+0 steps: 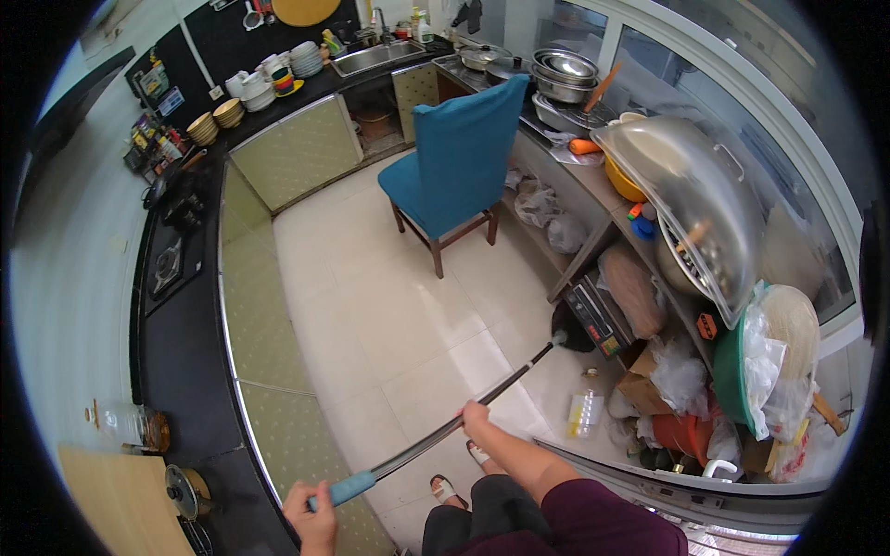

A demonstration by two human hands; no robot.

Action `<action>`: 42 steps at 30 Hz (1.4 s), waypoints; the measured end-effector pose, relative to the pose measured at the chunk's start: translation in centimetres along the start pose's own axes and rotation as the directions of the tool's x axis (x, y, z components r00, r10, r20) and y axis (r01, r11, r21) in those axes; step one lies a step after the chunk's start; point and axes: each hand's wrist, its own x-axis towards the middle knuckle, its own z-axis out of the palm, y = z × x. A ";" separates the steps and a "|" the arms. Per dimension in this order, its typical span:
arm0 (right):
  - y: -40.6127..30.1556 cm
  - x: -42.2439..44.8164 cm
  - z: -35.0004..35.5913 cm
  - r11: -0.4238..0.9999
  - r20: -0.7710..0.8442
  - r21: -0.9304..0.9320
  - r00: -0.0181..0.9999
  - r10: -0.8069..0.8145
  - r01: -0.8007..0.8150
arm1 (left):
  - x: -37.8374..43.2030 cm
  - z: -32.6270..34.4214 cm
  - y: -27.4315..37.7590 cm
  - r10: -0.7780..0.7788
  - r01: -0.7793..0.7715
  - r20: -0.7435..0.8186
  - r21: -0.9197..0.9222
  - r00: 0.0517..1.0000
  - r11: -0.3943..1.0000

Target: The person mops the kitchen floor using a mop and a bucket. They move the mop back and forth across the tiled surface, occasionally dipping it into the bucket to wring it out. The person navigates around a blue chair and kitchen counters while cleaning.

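My left hand (313,513) is closed around the light blue grip at the end of a long pole. Farther along the dark metal shaft, my right hand (475,415) grips the same mop or broom (425,443). The pole slants away to the right across the tiles. Its dark head (574,329) lies on the floor against the lower shelf, partly hidden beside a digital scale (598,316). A clear plastic bottle (586,410) with a pale label stands or lies on the floor near that head; which of the two I cannot tell.
A blue-covered chair (459,160) stands on the tiled floor (348,306) ahead. Shelving on the right holds a large metal lid (695,194), a green basin (730,375) and bagged goods. Along the left runs a black counter (188,375) with a lidded pot (188,490).
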 end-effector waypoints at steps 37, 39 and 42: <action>-3.2 1.0 21.1 0.988 0.582 -0.111 0.813 -0.020 0.103 | -0.6 17.4 -6.5 -0.621 0.613 0.047 -0.235 0.782 0.754; -3.3 3.0 21.3 0.969 0.598 -0.159 0.799 -0.056 0.187 | 0.7 17.8 -5.9 -0.727 0.808 0.355 -0.309 0.588 0.502; -1.0 3.3 20.7 0.852 0.597 -0.347 0.793 -0.123 0.393 | -0.2 15.3 -6.3 -0.746 0.877 0.468 -0.323 0.475 0.356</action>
